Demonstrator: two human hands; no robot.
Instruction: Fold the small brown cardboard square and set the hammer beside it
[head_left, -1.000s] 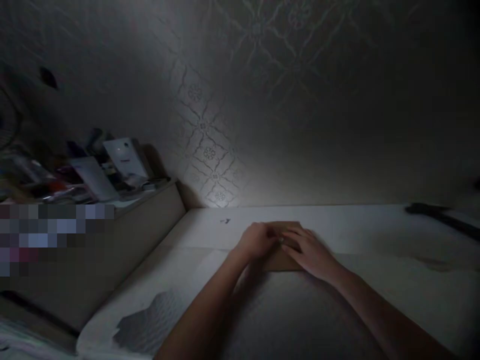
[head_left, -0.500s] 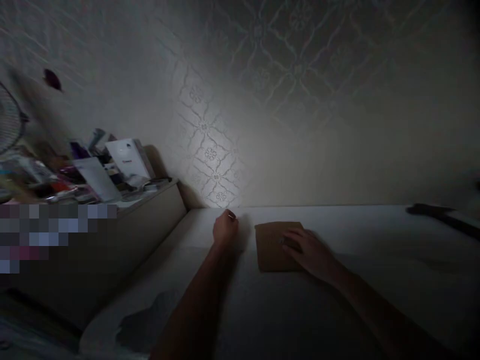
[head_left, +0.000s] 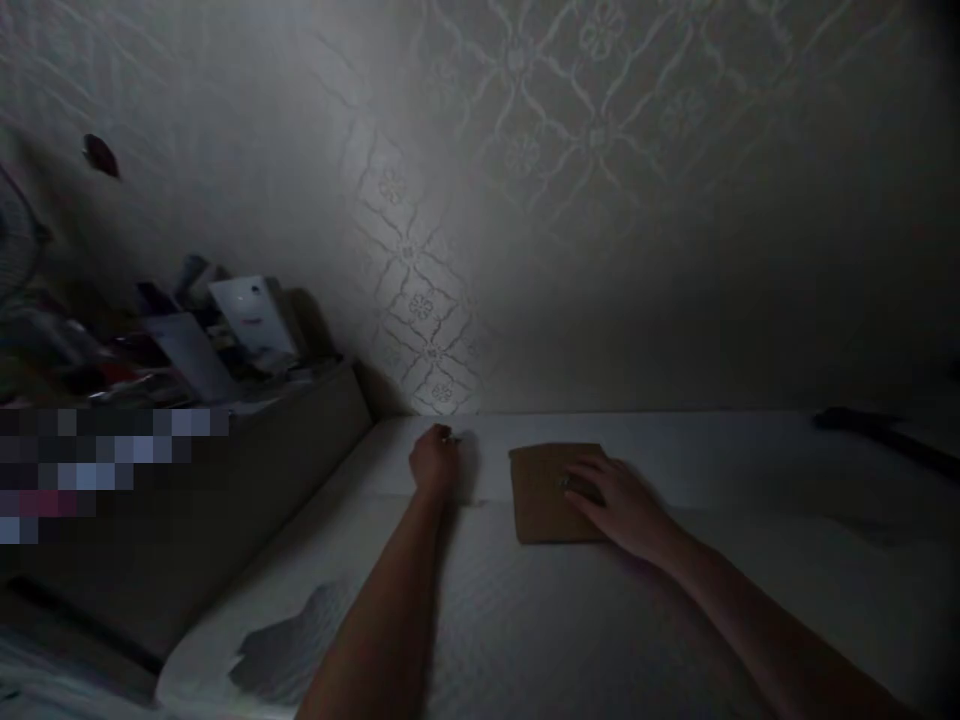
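Envelope (head_left: 551,492) flat under open right grip (head_left: 619,503) | left grip (head_left: 433,464) beside (fisted)

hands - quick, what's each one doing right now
Left hand: closed around something small; what it is cannot be told.
Right hand: open, flat on the brown envelope.

Brown pad (head_left: 547,492) at centre: matt, looks like kraft paper or card, smooth. Desk (head_left: 750,580) covering: white, matt, fine woven or ribbed texture, cloth-like. Wall (head_left: 525,200) across upper frame: embossed patterned wallpaper, slight sheen. White box (head_left: 251,315) at left: smooth, semi-gloss card.
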